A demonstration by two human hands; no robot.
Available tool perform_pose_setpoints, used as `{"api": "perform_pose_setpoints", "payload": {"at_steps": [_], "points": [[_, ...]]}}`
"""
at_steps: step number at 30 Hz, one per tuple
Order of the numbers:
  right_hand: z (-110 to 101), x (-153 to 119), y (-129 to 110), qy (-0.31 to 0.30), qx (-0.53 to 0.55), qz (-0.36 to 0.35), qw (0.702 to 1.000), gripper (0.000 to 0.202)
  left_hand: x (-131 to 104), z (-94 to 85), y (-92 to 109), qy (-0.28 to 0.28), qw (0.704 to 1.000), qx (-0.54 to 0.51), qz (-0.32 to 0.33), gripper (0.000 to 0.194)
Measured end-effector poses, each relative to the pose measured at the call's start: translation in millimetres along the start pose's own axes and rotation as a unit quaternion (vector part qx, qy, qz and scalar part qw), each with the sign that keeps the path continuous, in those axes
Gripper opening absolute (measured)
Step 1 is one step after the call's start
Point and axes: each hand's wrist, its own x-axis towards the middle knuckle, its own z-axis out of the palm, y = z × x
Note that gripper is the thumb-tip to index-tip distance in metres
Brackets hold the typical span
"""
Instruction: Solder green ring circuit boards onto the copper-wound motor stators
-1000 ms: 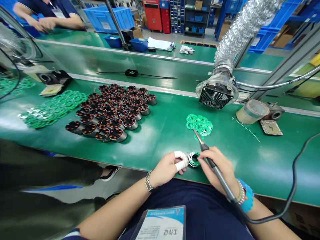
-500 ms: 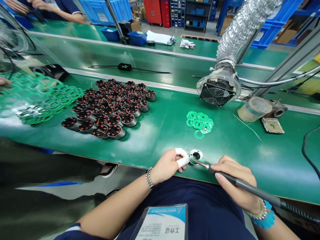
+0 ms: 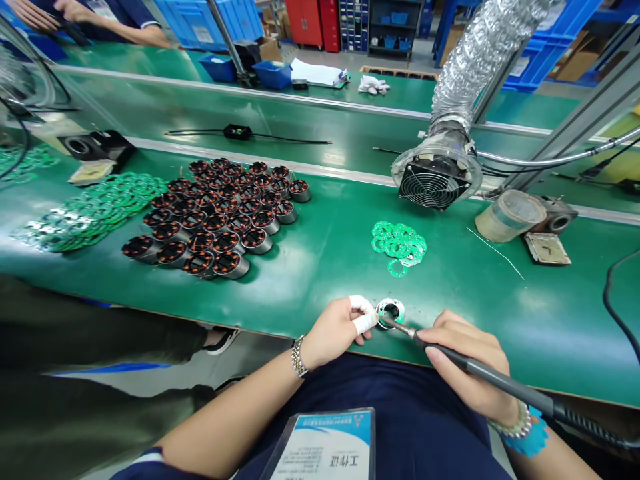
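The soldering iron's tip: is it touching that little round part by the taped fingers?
Touching. In the head view the soldering iron, held in the right hand, lays its tip on the rim of the round part, with no gap showing. The left hand steadies it.

White tape wraps left hand [image 3: 340, 328] fingers; metal watch, beaded bracelet, navy clothing.

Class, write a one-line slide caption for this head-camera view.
Left hand steadies a small motor part while right hand sets a soldering iron tip to it.
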Motion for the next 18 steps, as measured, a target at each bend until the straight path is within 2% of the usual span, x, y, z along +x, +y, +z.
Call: {"api": "perform_pose_setpoints", "payload": {"at_steps": [6,11,13,16,18], "points": [[-5.4,-1.4,-0.5,0.01,0.008,-0.011,1.0,0.025,0.3,-0.1,-0.8,0.002,1.0,0.008,-0.003,0.013],[-25.8,-4.8,10.3,0.072,-0.045,0.004,0.996,0.025,-0.2,0.5,0.4,0.001,1.0,0.016,-0.009,0.014],[-43.3,-2.9,26.7,0.143,-0.112,0.026,0.983,0.02,-0.7,0.5,0.8,0.001,1.0,0.028,-0.013,0.016],[-83.5,7.4,62.2,0.287,-0.229,0.043,0.929,0.019,-0.9,0.7,0.5,-0.004,0.999,0.043,-0.009,0.02],[-112.4,17.5,85.0,0.313,-0.252,0.043,0.915,0.024,-0.9,1.3,0.3,-0.005,0.999,0.048,-0.004,0.022]]}}
